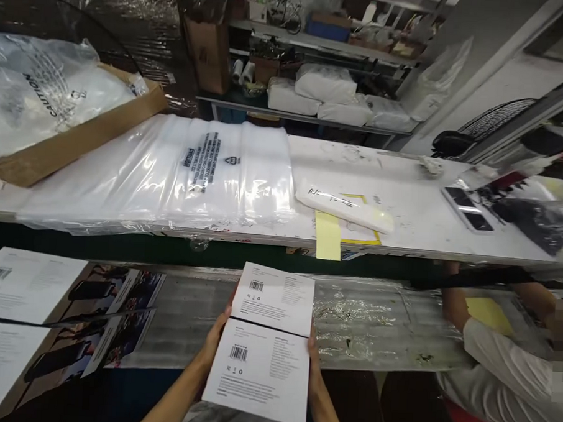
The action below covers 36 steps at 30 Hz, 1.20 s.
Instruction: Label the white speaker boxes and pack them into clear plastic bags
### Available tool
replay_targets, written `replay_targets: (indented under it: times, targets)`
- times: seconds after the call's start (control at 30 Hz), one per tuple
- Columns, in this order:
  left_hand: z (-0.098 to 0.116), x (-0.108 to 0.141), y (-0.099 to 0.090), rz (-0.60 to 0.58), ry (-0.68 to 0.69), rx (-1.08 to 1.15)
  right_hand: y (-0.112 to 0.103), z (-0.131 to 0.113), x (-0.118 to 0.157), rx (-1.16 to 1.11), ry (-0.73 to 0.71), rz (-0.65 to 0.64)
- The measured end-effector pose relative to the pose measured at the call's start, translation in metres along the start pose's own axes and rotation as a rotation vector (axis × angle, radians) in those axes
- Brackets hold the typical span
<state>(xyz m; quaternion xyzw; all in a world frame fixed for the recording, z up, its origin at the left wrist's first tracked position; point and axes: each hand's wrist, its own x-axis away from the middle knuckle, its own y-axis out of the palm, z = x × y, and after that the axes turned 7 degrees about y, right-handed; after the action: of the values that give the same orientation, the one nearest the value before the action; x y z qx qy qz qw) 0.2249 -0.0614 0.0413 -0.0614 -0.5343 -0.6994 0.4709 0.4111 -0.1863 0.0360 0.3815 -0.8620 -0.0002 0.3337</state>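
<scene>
Two white printed boxes with barcodes, the farther box [278,298] and the nearer box [260,372], are held edge to edge at the lower middle of the head view. My left hand [215,339] grips their left side, its fingers partly hidden behind them. On the right side, my right hand [315,355] presses against the edge, most of its fingers out of sight. Beneath lies a grey plastic-covered surface [183,319]. More boxes with printed pictures [31,284] rest to the left.
A white bench [416,210] beyond holds clear plastic bags [218,171], a long white packet [342,207], a yellow note [328,235] and a cardboard box [84,134]. Another person's arms and sleeve [503,357] are at the right. Shelves with wrapped packs stand behind.
</scene>
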Motion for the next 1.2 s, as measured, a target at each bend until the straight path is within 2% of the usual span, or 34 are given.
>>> replay_targets:
  times: [0.1, 0.17, 0.23, 0.27, 0.33, 0.37, 0.43, 0.47, 0.5, 0.53, 0.6, 0.67, 0.73, 0.83, 0.9, 0.93, 1.0, 1.1, 1.2]
  targets:
    - [0.004, 0.002, 0.002, 0.042, 0.193, -0.160, 0.009, -0.002, 0.007, -0.022, -0.155, 0.036]
    - [0.013, 0.007, 0.006, 0.036, 0.288, -0.286, 0.006, -0.013, 0.008, -0.005, -0.220, 0.016]
    - [0.030, 0.015, 0.018, 0.058, 0.424, -0.498, -0.003, -0.042, 0.003, 0.095, -0.303, 0.010]
    - [0.041, 0.018, 0.029, 0.073, 0.527, -0.631, -0.008, -0.064, -0.001, 0.177, -0.368, 0.034]
    - [0.063, 0.020, 0.064, 0.028, 0.789, -0.891, -0.016, -0.122, -0.015, 0.390, -0.566, 0.130]
    - [0.074, 0.018, 0.088, -0.053, 0.923, -1.004, -0.017, -0.156, -0.025, 0.479, -0.739, 0.231]
    - [0.089, 0.004, 0.139, -0.360, 1.128, -1.202, -0.011, -0.224, -0.050, 0.694, -1.072, 0.334]
    - [0.094, -0.008, 0.165, -0.494, 1.204, -1.319, -0.005, -0.254, -0.065, 0.850, -1.151, 0.316]
    - [0.095, -0.021, 0.187, -0.574, 1.256, -1.464, 0.002, -0.280, -0.079, 1.003, -1.174, 0.272]
    - [0.095, -0.035, 0.205, -0.592, 1.289, -1.625, 0.008, -0.300, -0.094, 1.148, -1.142, 0.200]
    - [0.089, -0.060, 0.225, -0.545, 1.297, -1.909, 0.015, -0.326, -0.121, 1.374, -1.023, 0.048]
    - [0.082, -0.075, 0.226, -0.496, 1.315, -2.044, 0.012, -0.335, -0.140, 1.491, -0.957, -0.005]
    - [0.078, -0.080, 0.217, -0.483, 1.396, -2.029, 0.001, -0.335, -0.150, 1.525, -0.961, 0.052]
    - [0.084, -0.083, 0.210, -0.480, 1.512, -1.951, -0.011, -0.330, -0.147, 1.484, -1.017, 0.178]
    - [0.092, -0.089, 0.213, -0.492, 1.517, -1.933, -0.005, -0.324, -0.138, 1.388, -1.120, 0.221]
    - [0.097, -0.093, 0.217, -0.497, 1.506, -1.929, 0.002, -0.319, -0.132, 1.327, -1.168, 0.199]
    - [0.105, -0.102, 0.225, -0.482, 1.488, -1.927, 0.020, -0.308, -0.123, 1.225, -1.187, 0.046]
    - [0.111, -0.109, 0.229, -0.449, 1.488, -1.957, 0.045, -0.290, -0.116, 1.192, -1.083, -0.203]
    - [0.111, -0.108, 0.223, -0.473, 1.501, -1.971, 0.052, -0.276, -0.115, 1.218, -1.042, -0.226]
